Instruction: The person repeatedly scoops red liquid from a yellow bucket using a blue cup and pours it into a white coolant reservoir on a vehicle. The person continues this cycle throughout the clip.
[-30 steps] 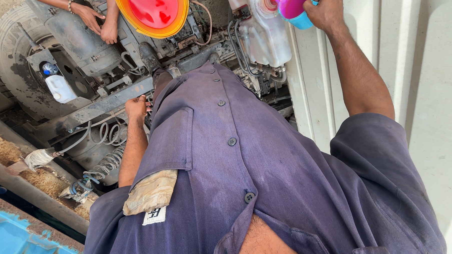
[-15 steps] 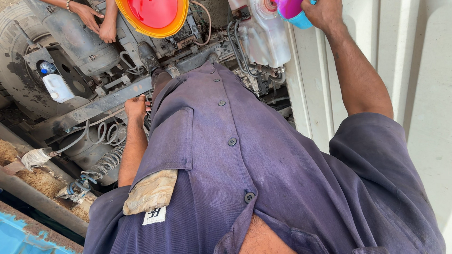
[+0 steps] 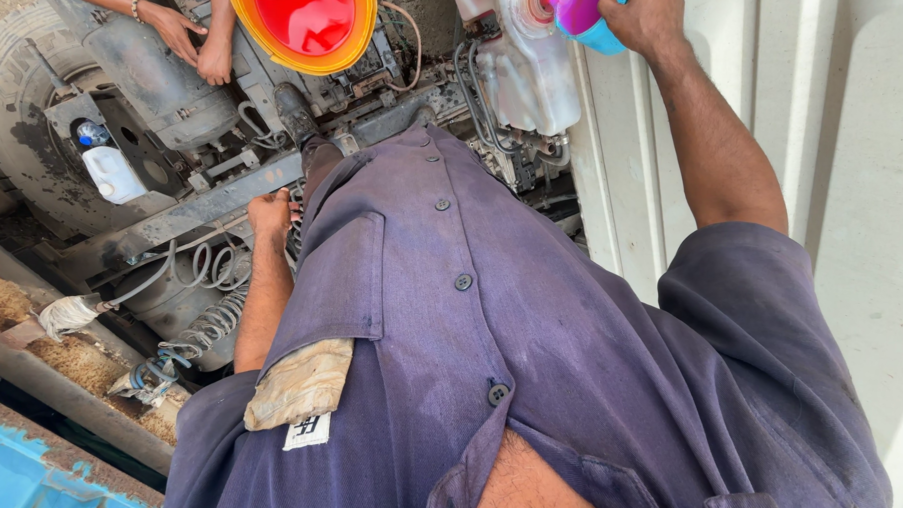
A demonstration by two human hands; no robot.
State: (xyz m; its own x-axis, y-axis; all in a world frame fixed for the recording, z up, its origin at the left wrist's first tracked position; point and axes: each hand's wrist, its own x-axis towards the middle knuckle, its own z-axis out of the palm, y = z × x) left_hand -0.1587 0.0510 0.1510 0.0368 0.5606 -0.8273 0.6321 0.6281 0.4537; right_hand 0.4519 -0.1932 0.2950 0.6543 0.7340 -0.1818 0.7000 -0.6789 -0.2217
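Left hand (image 3: 271,215) rested low, fingers curled on a dark metal frame bar (image 3: 188,215). Right hand (image 3: 648,18) was raised, fingers wrapped around a glossy purple-and-blue plastic bottle (image 3: 581,14), its mouth tipped against a translucent white reservoir (image 3: 534,72). Beyond the left fingers stood an orange funnel (image 3: 302,19), smooth and round.

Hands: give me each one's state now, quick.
Left hand: closed, gripping a dark engine-frame part.
Right hand: closed around a purple and blue container tipped at the translucent reservoir tank.
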